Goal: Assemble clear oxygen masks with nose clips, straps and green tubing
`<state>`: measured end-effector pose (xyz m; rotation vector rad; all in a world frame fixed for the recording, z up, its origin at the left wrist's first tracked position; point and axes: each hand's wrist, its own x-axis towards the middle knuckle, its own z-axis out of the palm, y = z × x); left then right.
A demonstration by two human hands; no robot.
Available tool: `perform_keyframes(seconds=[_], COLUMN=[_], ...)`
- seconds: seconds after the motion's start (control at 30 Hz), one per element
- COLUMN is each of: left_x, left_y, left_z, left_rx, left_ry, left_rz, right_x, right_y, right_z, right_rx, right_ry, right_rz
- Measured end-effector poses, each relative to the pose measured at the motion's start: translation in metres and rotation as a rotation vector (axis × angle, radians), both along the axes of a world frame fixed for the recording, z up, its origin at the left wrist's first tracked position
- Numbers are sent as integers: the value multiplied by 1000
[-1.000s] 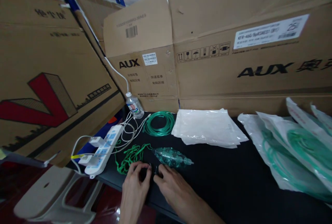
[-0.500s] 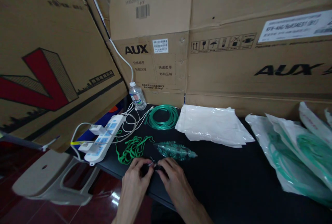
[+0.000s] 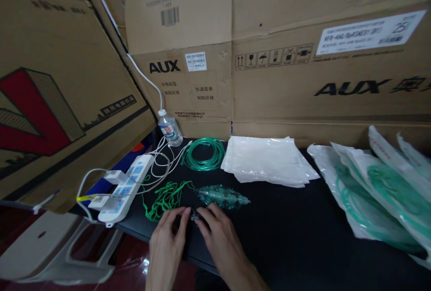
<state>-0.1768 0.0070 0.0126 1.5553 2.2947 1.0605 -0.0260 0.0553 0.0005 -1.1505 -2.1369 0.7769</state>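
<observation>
Over the black table's near edge, my left hand [image 3: 169, 232] has thumb and forefinger pinched together. My right hand [image 3: 219, 231] is closed beside it, with its fingertips at a small shiny object [image 3: 194, 215] between the hands. That object is too small and too covered to name. Just beyond my right hand lies a clear green plastic mask [image 3: 222, 196], folded flat with a pointed end. A tangle of green cord [image 3: 164, 199] rests beyond my left hand. Farther back sits a coil of clear green tubing [image 3: 203, 153].
White flat bags [image 3: 266, 160] lie behind the mask. Clear bags with green tubing [image 3: 363, 192] are at right. A power strip [image 3: 126, 190] with white cables, a plastic bottle [image 3: 170, 128] and a stool [image 3: 37, 241] are left. Cardboard boxes [image 3: 269, 93] wall the back.
The view has turned slightly right, so everything sits farther left. My left hand's fingertips have drawn slightly apart from the small object, and my right hand stays at it.
</observation>
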Motion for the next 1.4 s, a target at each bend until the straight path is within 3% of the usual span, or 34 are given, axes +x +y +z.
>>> perform_keyframes(seconds=[0.23, 0.53, 0.7, 0.93, 1.2, 1.4], left_x=[-6, -10, -5, -1, -1, -23], left_y=[-13, -16, -13, -2, 0, -5], left_z=[-13, -14, -10, -10, -6, -14], left_rx=[58, 37, 38, 38, 3, -28], left_ry=[-1, -19, -36, -31, -3, -20], left_rz=[-77, -133, -106, -78, -110, -144], right_x=[-10, -30, -23, 2, -5, -15], right_y=[5, 9, 2, -11, -9, -13], right_z=[6, 17, 21, 2, 7, 12], right_rx=[16, 14, 15, 13, 22, 86], right_ry=[-190, -352, -351, -346, -311, -262], right_rz=[-19, -102, -115, -104, -99, -114])
